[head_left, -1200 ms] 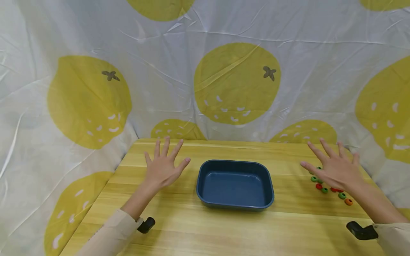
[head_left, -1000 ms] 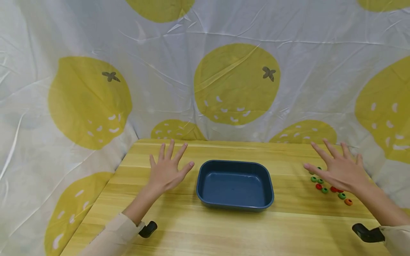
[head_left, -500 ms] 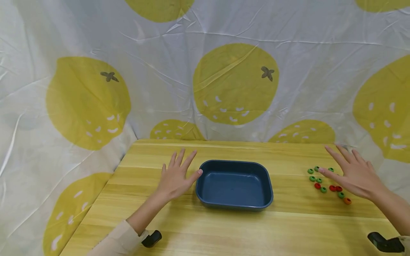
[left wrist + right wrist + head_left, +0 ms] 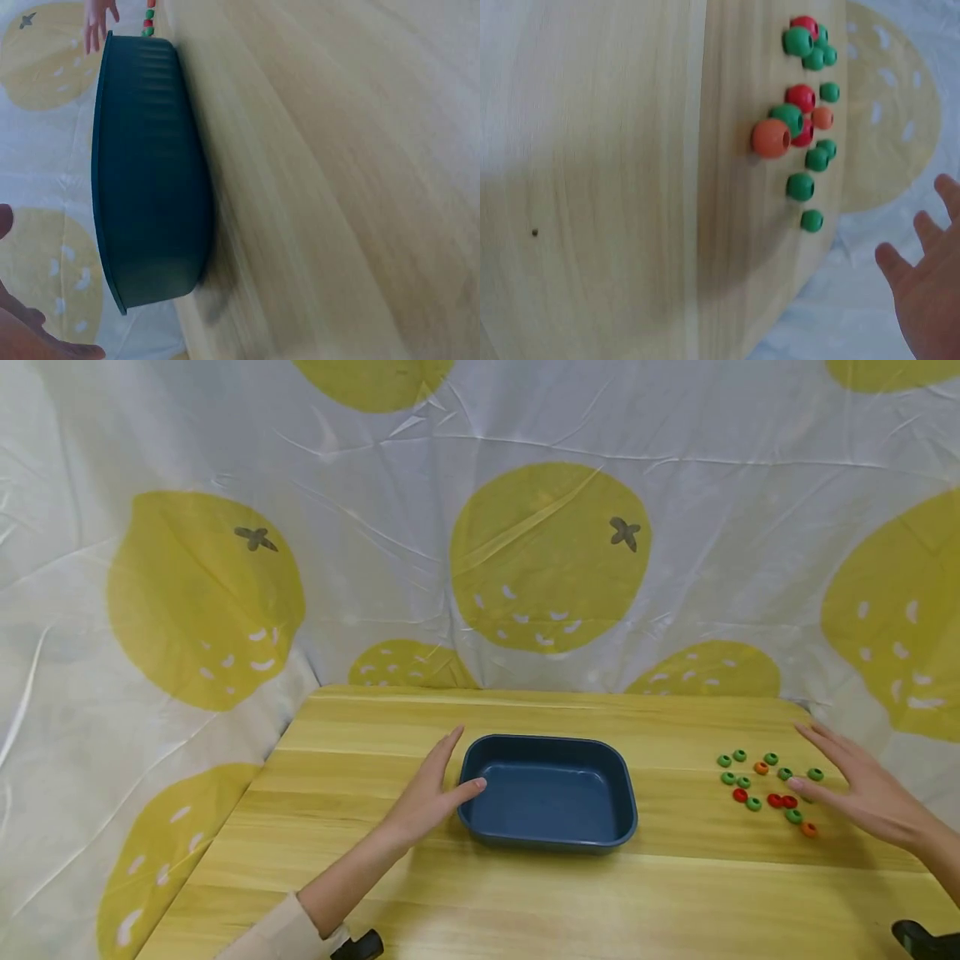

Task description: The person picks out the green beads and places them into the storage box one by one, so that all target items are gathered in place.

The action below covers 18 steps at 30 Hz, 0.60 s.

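Observation:
A dark blue rectangular tub [image 4: 547, 843] stands on the wooden table, with nothing inside it. My left hand [image 4: 423, 802] is at the tub's left side, fingers straight, the thumb overlapping the rim in the head view. In the left wrist view the tub [image 4: 154, 172] shows side-on, with my left fingers [image 4: 45, 341] at the lower left. Over on the right, several green, red and orange beads with holes [image 4: 753, 804] lie scattered. My right hand [image 4: 873, 793] hovers at their right edge, fingers extended and holding nothing. In the right wrist view it appears beyond the beads [image 4: 800, 187].
A pale curtain [image 4: 375, 527] printed with yellow lemons hangs behind the table and along its sides. Bare wooden tabletop [image 4: 600, 910] lies in front of the tub and between it and the beads. Black wrist mounts [image 4: 360, 946] show below the hands.
My left hand has moved right and turned edge-on, up to the tub's left side. My right hand has shifted right and lower, uncovering more beads. Tub and beads stay in place.

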Tool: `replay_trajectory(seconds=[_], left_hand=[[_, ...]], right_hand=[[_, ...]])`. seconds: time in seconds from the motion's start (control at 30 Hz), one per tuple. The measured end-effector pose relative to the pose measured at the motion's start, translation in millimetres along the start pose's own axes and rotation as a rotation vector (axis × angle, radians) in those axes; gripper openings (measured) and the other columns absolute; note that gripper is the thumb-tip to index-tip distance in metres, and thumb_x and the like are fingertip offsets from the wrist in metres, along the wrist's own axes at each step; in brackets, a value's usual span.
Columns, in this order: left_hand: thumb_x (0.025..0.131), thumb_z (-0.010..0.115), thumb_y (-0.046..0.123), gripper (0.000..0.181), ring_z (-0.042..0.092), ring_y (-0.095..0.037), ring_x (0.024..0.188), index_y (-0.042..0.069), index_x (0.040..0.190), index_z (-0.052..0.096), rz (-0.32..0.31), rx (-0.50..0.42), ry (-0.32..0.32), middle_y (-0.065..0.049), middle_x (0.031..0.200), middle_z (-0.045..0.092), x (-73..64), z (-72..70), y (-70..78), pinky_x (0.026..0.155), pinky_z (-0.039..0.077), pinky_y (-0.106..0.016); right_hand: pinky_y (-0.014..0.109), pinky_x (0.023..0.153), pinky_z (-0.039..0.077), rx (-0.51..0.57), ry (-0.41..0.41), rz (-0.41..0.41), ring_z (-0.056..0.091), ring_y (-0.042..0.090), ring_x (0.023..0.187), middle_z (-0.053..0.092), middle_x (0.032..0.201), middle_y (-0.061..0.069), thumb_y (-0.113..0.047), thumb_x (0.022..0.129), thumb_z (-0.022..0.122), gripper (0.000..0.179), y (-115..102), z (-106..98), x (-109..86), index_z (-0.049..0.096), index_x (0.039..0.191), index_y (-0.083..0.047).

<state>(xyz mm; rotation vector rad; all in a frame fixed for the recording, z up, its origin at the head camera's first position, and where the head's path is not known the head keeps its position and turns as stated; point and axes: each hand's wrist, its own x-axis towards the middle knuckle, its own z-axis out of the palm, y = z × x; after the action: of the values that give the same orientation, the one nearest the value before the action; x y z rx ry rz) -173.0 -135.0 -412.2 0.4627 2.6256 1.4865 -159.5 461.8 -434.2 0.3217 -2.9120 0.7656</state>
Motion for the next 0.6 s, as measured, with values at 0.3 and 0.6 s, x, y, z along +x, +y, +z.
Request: replay_trajectory(seconds=[0.3,0.6], left_hand=[[0.088,0.085,0.031,0.105,0.015,-0.046,0.153,0.026,0.167,0.017,-0.162,-0.263,-0.029,-0.011,0.171,0.016,-12.1,16.4,-8.0,0.114,0.023,-0.07],[0.081,0.087,0.005,0.111,0.03,-0.046,0.148,0.016,0.166,0.017,-0.226,-0.54,-0.04,-0.016,0.17,0.016,-16.1,31.1,-25.1,0.111,0.036,-0.057]], right_hand=[[0.084,0.088,0.024,0.081,-0.106,0.158,0.006,0.072,0.137,0.001,0.16,0.042,-0.036,0.109,0.053,0.085,17.4,-1.3,-2.6,-0.003,0.165,-0.006],[0.081,0.088,0.029,0.148,-0.14,0.283,0.019,0.073,0.131,0.011,0.155,0.048,-0.044,0.107,0.055,0.09,46.0,4.8,-2.8,0.003,0.162,0.005]])
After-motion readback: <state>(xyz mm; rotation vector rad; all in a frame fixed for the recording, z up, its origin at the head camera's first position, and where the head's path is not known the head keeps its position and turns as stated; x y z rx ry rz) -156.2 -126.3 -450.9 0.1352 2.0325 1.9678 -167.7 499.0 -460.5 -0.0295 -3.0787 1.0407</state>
